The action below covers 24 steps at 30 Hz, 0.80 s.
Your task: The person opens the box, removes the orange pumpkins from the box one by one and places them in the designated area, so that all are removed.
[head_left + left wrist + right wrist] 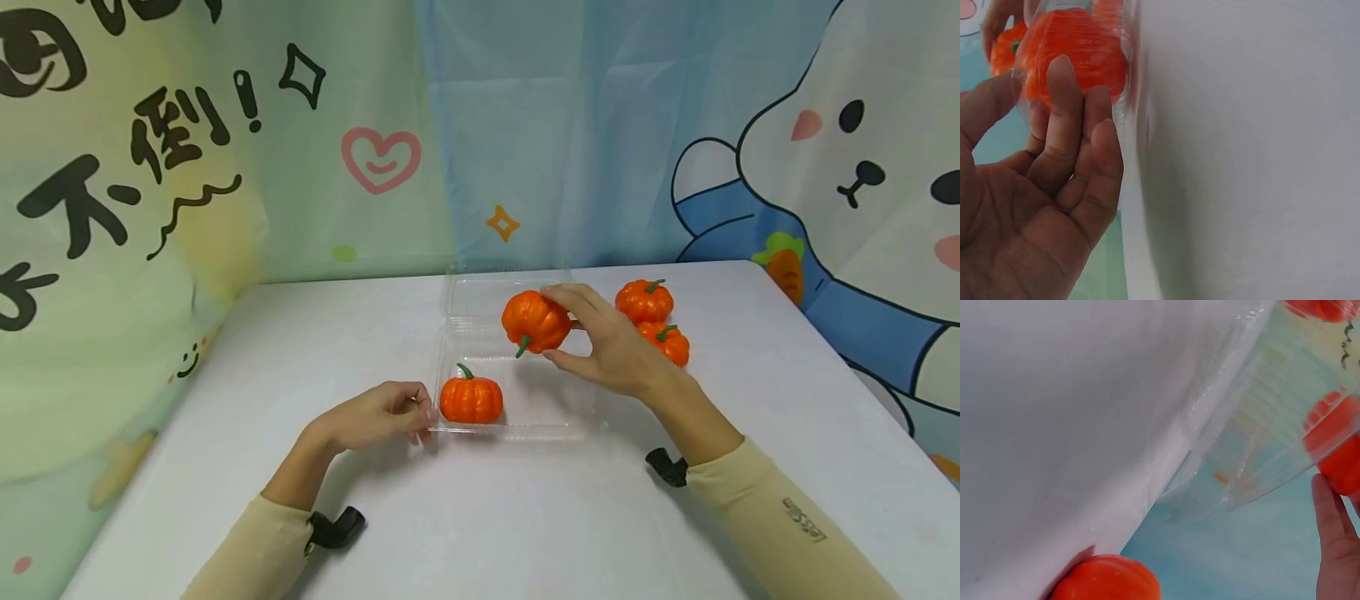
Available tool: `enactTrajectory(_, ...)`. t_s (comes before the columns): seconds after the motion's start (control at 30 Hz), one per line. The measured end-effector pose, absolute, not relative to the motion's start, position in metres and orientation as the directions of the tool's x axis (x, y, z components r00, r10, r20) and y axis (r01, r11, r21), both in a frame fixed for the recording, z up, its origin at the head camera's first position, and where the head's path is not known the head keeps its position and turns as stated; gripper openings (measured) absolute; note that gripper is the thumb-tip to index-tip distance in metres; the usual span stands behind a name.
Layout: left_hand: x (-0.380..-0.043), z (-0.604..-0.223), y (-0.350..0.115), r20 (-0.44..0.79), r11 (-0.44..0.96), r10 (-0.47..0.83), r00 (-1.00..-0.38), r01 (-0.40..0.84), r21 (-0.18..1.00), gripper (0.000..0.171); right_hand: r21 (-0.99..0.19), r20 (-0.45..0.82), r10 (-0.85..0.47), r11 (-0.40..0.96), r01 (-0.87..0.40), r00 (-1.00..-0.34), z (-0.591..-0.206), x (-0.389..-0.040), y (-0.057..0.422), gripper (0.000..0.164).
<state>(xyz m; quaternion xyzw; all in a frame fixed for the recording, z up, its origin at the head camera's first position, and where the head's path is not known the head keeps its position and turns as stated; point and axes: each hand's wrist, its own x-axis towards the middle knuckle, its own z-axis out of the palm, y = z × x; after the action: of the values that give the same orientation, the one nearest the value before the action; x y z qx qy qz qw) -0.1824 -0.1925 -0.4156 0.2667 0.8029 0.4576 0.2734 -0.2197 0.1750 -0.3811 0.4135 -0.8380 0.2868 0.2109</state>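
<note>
My right hand [611, 346] holds a small orange toy pumpkin [534, 321] between thumb and fingers, its green stem tilted downward. This pumpkin hangs above a clear plastic box [551, 400], whose lid stands open at the back. Inside the box, at the front left, another pumpkin [471, 402] sits upright. At the box's front left corner is my left hand [382, 414]. The left wrist view shows its thumb and fingers [1063, 125] pinching the clear rim, with the boxed pumpkin [1075, 53] just behind the plastic.
Right of the box, partly behind my right forearm, are a pumpkin [643, 301] and a second pumpkin [670, 343] in front of it. They stand on a white table [525, 517]. A printed cloth [555, 150] hangs behind the table's far edge.
</note>
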Motion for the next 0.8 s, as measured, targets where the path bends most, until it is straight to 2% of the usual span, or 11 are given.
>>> enactTrajectory(0.3,-0.184,-0.415,-0.192,-0.196,0.429,0.684,-0.703,0.17,0.887,0.015,-0.3,0.621,-0.53,0.52,-0.8,-0.578,-0.377,-0.214,0.189,0.073)
enactTrajectory(0.8,-0.183,-0.412,-0.194,-0.205,0.443,0.678,-0.706,0.17,0.88,0.018,-0.295,0.662,-0.459,0.566,-0.77,-0.592,-0.373,-0.203,0.217,0.082)
